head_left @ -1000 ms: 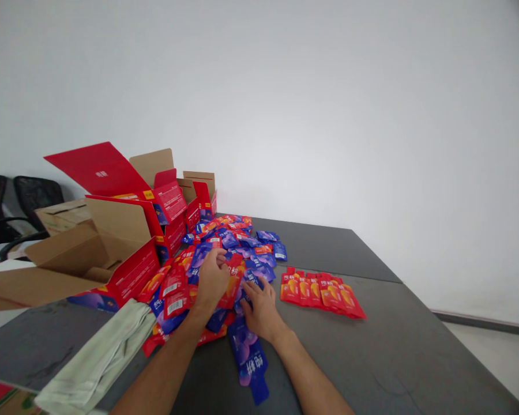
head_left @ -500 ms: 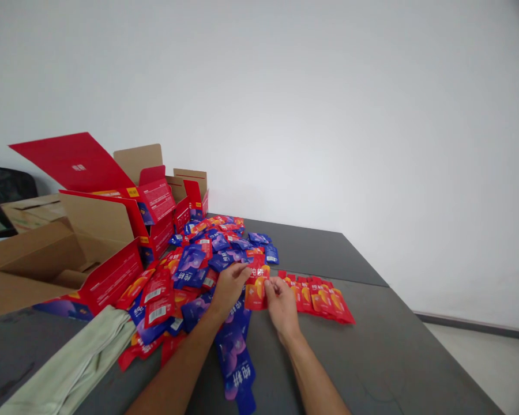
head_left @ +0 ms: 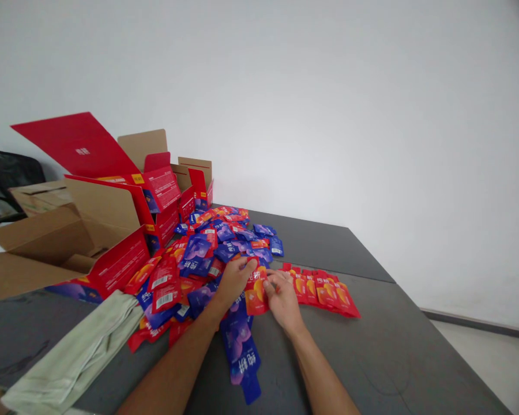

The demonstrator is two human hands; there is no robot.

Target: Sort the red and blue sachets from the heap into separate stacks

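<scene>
A red sachet [head_left: 256,295] with orange fruit printed on it is upright between my two hands. My left hand [head_left: 236,282] is closed on its upper left corner, thumb on the front. At the right edge, my right hand [head_left: 282,298] has its thumb against the sachet and its fingers partly behind it. Just right of that hand, several red sachets [head_left: 326,291] lie overlapping in a row. Under and beyond my left forearm spreads a heap of blue and red sachets [head_left: 196,259]. Blue sachets [head_left: 242,351] lie in a column between my forearms.
Open red cartons [head_left: 121,259] with brown insides line the left side, flaps up. A folded pale green cloth [head_left: 78,351] lies in front of them. The dark table [head_left: 372,340] meets a white wall at the back. A black chair [head_left: 17,173] stands far left.
The view has shifted slightly, so most things sit a little further right. The red sachet has turned a bit, and the fingers of my right hand have spread slightly at its edge.
</scene>
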